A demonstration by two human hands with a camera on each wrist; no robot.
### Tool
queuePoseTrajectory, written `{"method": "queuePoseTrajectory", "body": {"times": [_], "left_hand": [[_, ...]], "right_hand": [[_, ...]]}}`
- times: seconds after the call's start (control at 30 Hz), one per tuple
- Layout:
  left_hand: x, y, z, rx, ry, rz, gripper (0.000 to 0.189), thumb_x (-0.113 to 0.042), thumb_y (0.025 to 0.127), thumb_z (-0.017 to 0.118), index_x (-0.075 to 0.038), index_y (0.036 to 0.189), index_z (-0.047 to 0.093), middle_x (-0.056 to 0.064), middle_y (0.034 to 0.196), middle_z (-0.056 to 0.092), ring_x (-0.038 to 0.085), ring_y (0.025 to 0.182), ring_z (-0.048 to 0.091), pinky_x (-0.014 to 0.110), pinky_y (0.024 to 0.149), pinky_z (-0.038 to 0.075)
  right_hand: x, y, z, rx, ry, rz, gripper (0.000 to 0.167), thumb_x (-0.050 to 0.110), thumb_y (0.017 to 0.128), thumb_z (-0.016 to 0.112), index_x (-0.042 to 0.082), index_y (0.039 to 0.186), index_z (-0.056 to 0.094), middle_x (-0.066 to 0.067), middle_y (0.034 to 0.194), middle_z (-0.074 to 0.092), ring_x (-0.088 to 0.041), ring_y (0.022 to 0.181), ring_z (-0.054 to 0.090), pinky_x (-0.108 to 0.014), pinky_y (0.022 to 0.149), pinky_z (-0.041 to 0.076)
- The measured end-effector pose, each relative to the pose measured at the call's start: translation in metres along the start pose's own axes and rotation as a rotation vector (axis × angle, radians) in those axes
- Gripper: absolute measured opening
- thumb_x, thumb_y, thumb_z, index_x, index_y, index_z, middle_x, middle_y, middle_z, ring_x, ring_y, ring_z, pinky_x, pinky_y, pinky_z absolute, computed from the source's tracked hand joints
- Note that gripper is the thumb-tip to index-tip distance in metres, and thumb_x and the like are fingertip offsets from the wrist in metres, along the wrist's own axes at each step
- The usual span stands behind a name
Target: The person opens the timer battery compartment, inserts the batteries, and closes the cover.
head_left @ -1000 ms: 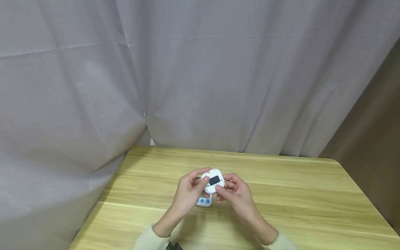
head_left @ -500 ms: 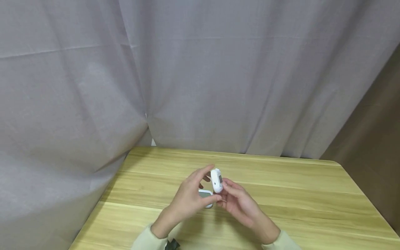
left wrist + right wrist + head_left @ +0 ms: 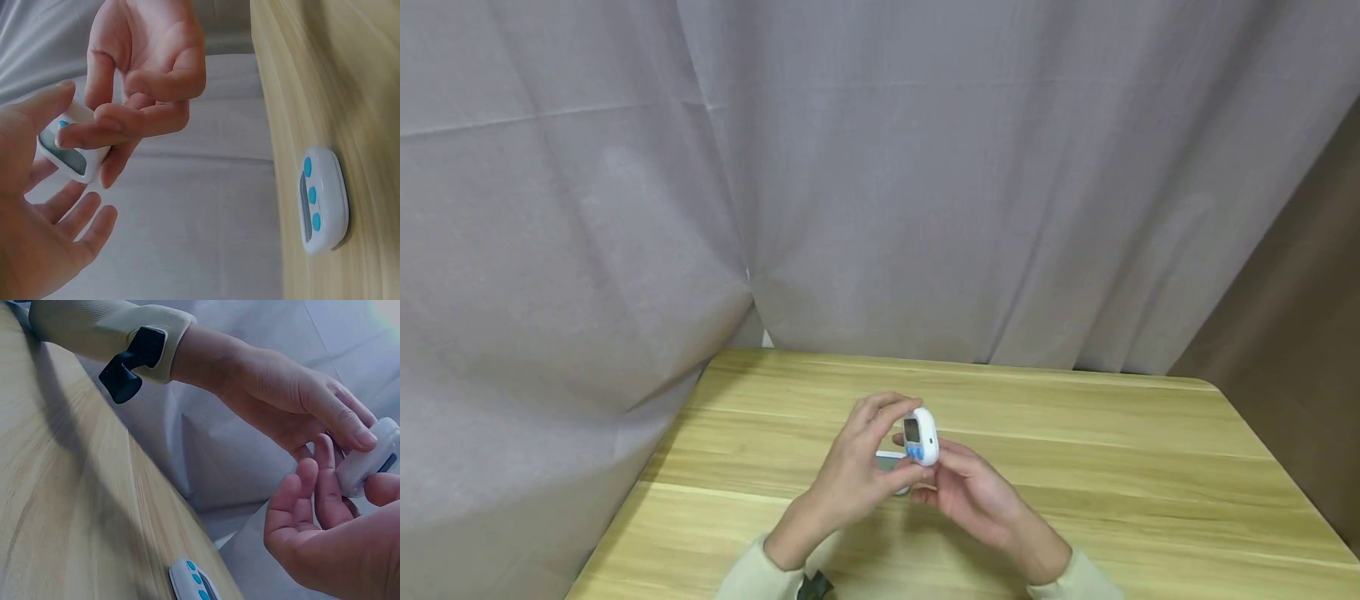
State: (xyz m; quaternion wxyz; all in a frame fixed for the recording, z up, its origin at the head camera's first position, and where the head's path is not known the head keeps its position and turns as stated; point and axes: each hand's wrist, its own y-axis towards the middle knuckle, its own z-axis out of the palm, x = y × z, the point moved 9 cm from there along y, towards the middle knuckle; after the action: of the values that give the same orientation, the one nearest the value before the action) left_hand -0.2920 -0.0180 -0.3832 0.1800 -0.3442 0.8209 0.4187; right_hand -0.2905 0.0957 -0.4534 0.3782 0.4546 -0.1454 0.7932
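Note:
A white digital timer [image 3: 929, 437] with a grey screen and blue buttons is held above the table, its front turned toward the left. My left hand [image 3: 853, 475] grips its edges between thumb and forefinger. My right hand [image 3: 977, 496] holds it from the right; in the left wrist view a right finger [image 3: 94, 132] crosses the timer's front. The right wrist view shows the right thumb [image 3: 382, 487] by the back, near a dark patch. A second white timer [image 3: 328, 203], with blue buttons, lies on the table below, partly hidden by the left hand in the head view.
The wood-grain table [image 3: 1112, 467] stretches around the hands. Grey curtains [image 3: 880, 208] hang behind it and along the left side. A black wrist mount [image 3: 134, 365] sits on the left sleeve.
The held timer has turned from showing its back with the dark patch, through edge-on, to showing its screen and buttons. The left hand has shifted its fingers to the timer's edges.

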Motion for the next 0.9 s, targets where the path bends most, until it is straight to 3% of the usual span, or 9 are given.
{"method": "queuePoseTrajectory", "body": {"times": [0.17,0.4,0.73,0.9], "left_hand": [[0.002,0.002,0.006,0.050,-0.057,-0.011,0.083,-0.030,0.080,0.094,-0.021,0.153,0.055,-0.003,0.149,0.057,0.016,0.138,0.051,0.044,0.110,0.054],[0.006,0.002,0.008,0.046,-0.083,-0.026,0.083,-0.028,0.079,0.094,-0.022,0.153,0.057,-0.002,0.142,0.059,0.017,0.132,0.055,0.042,0.110,0.054],[0.019,0.001,0.013,0.125,-0.033,-0.121,0.082,-0.034,0.079,0.095,-0.026,0.152,0.059,-0.004,0.138,0.059,0.013,0.128,0.056,0.039,0.108,0.054],[0.024,0.001,0.016,0.179,0.026,-0.107,0.078,-0.036,0.081,0.094,-0.026,0.150,0.060,-0.004,0.137,0.061,0.013,0.126,0.056,0.037,0.106,0.055]], "right_hand": [[-0.002,-0.001,0.004,0.003,-0.021,0.012,0.041,0.013,0.115,0.031,0.005,0.145,0.058,0.001,0.124,0.072,-0.011,0.108,0.066,-0.029,0.093,0.056],[-0.003,-0.004,-0.001,-0.045,-0.074,0.034,0.035,0.014,0.114,0.037,0.013,0.135,0.065,0.002,0.111,0.074,-0.010,0.100,0.069,-0.027,0.089,0.058],[-0.002,-0.005,-0.019,-0.124,-0.239,0.045,0.030,0.012,0.111,0.045,0.016,0.122,0.072,0.004,0.103,0.078,-0.008,0.093,0.071,-0.023,0.083,0.060],[0.003,-0.004,-0.027,-0.199,-0.431,0.029,0.028,0.014,0.108,0.052,0.000,0.128,0.068,0.005,0.095,0.078,-0.010,0.088,0.072,-0.024,0.080,0.060]]}}
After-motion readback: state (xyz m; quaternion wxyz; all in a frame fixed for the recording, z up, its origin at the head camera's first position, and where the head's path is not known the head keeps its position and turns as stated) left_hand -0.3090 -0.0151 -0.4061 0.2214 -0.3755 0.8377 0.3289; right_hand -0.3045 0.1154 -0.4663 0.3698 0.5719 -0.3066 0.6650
